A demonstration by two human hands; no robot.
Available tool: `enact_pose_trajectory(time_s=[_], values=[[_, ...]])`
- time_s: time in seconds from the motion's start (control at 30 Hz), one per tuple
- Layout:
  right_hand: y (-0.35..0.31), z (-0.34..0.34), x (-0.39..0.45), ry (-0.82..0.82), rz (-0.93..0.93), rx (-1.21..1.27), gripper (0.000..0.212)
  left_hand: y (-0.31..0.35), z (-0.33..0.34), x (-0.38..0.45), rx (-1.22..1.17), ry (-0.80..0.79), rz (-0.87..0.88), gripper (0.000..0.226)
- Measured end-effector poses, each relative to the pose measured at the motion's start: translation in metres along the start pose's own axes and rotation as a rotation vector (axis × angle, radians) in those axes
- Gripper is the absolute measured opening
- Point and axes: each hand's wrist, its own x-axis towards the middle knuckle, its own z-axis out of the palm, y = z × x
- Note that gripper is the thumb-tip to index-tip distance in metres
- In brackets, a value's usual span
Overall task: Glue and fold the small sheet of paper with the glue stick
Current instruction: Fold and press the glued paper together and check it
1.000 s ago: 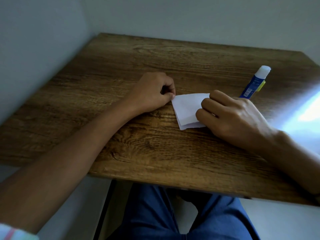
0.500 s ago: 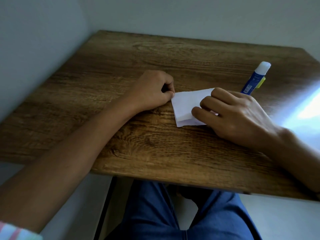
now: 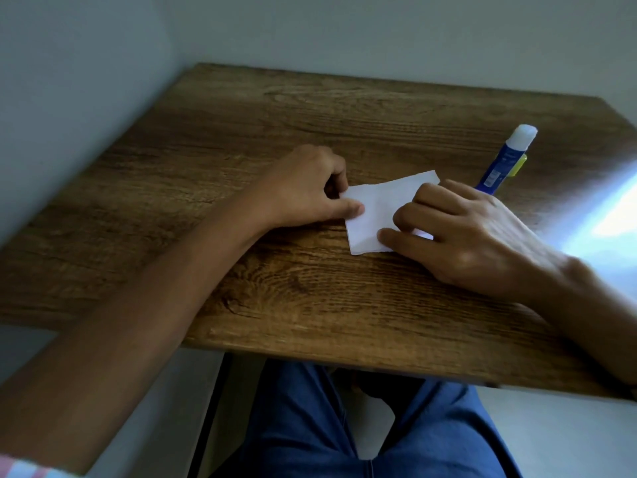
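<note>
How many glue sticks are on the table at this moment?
1. The glue stick lies on the wooden table at its far right, just beyond the right hand, capped. The hand covers its lower end. No other is visible.

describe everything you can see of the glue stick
The glue stick has a blue barrel with a pale label and a white cap at its far end; it looks like plastic. Something small and yellow shows at its right side. It appears to lie on the wooden table, angled away, just beyond the right hand, whose knuckles hide its near end. No hand visibly holds it, and the cap is on.
</note>
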Motion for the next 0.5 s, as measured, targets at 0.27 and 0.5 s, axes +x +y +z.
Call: enact_pose_trajectory(time_s=[0.27,0.5], values=[[-0.001,-0.003,0.002,-0.01,0.009,0.007,0.019,0.005,-0.002,-0.004,0.092,-0.077,-0.018,0.048],[-0.007,-0.01,0.004,0.072,0.225,0.109,0.032,0.01,0.002,-0.011,0.223,-0.054,-0.051,0.052]])
